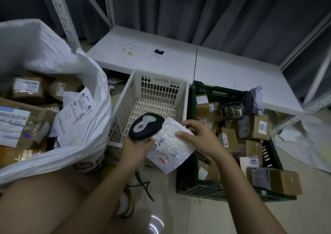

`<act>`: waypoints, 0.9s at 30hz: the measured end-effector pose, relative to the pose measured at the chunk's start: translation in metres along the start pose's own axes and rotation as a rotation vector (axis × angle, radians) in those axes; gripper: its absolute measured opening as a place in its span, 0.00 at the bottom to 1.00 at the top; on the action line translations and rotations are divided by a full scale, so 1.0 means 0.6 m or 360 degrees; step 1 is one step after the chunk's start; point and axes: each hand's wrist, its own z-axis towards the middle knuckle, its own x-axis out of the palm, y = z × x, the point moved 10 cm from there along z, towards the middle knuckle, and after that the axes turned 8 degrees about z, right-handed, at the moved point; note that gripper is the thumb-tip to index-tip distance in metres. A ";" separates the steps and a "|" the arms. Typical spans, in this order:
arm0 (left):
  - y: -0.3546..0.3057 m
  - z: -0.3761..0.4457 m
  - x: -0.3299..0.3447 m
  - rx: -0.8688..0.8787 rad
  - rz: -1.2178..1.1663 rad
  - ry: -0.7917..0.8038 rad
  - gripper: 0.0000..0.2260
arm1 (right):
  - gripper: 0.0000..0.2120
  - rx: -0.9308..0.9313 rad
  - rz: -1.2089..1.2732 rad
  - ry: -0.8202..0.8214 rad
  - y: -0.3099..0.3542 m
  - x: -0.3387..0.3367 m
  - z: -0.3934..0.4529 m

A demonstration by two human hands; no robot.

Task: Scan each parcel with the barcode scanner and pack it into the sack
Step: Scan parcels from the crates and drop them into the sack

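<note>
Bare knee (44,203) and forearms fill the bottom of the view, and both hands work just above them. Left hand (133,148) is wrapped around the handle of the scanner (146,127), whose dark head with its grey top panel tilts up and to the right, overlapping the near rim of the white basket (125,97); its cable (143,183) trails down to the floor between the arms. Right hand (197,137) pinches the parcel (170,146), a white crinkled mailer, with the thumb on its face and the fingers curled over its upper edge. That mailer is held in the air just right of the scanner head and touching it, label side up, with a barcode showing near the left hand. Left of the hands stands the sack (86,126), white and wide open, already holding brown boxes (26,88) and a white mailer with a printed label (78,108). Right of the basket sits a dark green crate (197,185) piled with more cardboard boxes (259,126), a dark pouch and grey bags; one box (275,180) rests on its near right corner. Behind, a low white shelf board (223,69) carries a small black and white card (157,53) and some yellowish scraps, with grey curtains (215,13) at the back.
</note>
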 end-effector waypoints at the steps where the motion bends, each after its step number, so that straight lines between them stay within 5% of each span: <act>1: 0.004 0.003 -0.004 -0.0019 -0.0008 -0.0019 0.22 | 0.09 0.0034 0.0058 -0.0013 -0.014 -0.006 -0.005; 6: 0.024 0.019 -0.012 -0.0174 -0.0143 -0.0068 0.23 | 0.12 0.0268 0.0634 -0.0292 -0.088 -0.002 -0.036; 10: 0.038 0.028 -0.013 -0.0228 -0.0157 -0.0080 0.23 | 0.06 0.0262 0.0796 -0.0346 -0.101 0.040 -0.037; 12: 0.040 0.029 -0.017 -0.0224 -0.0140 -0.0092 0.25 | 0.11 0.0167 0.0757 -0.0433 -0.089 0.031 -0.032; 16: 0.027 0.032 -0.021 -0.0106 0.0037 -0.0076 0.22 | 0.27 -0.0372 -0.0203 -0.0510 0.024 -0.015 -0.021; 20: 0.030 0.030 -0.014 -0.0109 0.0116 -0.0012 0.25 | 0.17 -0.0392 -0.0787 -0.0066 0.049 0.033 0.032; 23: 0.031 0.029 -0.018 -0.0135 0.0075 -0.0046 0.24 | 0.08 -0.0219 -0.0615 -0.0160 0.024 0.010 0.055; 27: 0.024 0.026 -0.025 -0.0113 0.0005 -0.0091 0.21 | 0.03 0.0040 0.0154 -0.0700 -0.047 -0.080 0.024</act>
